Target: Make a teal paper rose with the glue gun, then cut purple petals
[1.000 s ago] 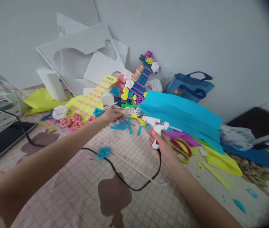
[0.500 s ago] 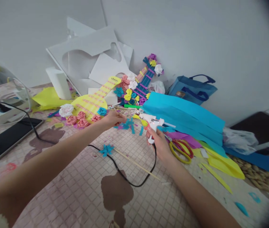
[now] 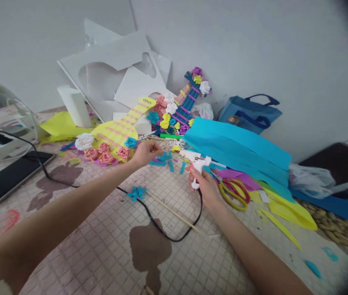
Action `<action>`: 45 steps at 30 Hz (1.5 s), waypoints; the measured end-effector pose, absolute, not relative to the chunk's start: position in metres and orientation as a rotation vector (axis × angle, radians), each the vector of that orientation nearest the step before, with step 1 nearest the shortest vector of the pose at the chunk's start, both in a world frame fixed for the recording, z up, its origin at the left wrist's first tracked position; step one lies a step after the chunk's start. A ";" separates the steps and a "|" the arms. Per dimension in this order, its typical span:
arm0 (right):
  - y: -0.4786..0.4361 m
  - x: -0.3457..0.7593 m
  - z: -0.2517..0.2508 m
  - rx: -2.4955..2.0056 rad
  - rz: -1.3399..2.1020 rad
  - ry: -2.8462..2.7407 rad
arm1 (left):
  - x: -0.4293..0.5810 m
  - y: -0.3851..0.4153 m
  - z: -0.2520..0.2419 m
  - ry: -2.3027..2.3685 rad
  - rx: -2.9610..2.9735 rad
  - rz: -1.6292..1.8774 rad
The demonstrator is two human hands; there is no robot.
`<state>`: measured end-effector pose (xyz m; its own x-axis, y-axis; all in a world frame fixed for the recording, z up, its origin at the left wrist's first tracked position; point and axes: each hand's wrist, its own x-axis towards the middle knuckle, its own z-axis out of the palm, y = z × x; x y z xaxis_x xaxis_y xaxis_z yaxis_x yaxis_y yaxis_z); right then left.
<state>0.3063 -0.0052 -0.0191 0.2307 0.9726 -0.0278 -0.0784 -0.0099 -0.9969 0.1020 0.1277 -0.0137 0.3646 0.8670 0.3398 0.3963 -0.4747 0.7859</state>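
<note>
My right hand [image 3: 206, 185] is wrapped round the grip of a white glue gun [image 3: 196, 160]; its nozzle points left and a glue stick juts from its back. My left hand [image 3: 147, 153] is closed in a pinch above scraps of blue crepe paper [image 3: 165, 159], left of the nozzle and apart from it. Whatever it pinches, if anything, is too small to make out. Nearer to me lies a blue paper flower [image 3: 137, 192] at one end of a thin wooden stick [image 3: 174, 211]. Behind the left hand rests a yellow paper guitar [image 3: 115, 133] with paper roses.
The glue gun's black cord [image 3: 152, 219] loops across the tiled-pattern cloth. Scissors [image 3: 233, 194] and a blue crepe sheet [image 3: 238, 143] lie right. A phone [image 3: 10, 178] and power strip [image 3: 4, 149] are left. White cut-out boards [image 3: 106, 55] lean on the wall, near a decorated blue guitar [image 3: 187, 102].
The glue gun has dipped slightly in the picture, and my left hand is a little higher. Both hands keep their closed shape. The whole view has shifted very slightly.
</note>
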 end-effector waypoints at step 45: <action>-0.012 0.303 -0.028 -1.247 1.036 -1.041 | 0.077 0.097 -0.022 1.139 2.189 1.048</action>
<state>0.3035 -0.0117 -0.0279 0.2160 0.9757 0.0371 -0.0325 0.0452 -0.9985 0.0775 0.0970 -0.0215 0.3679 0.8314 0.4164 0.4835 -0.5536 0.6780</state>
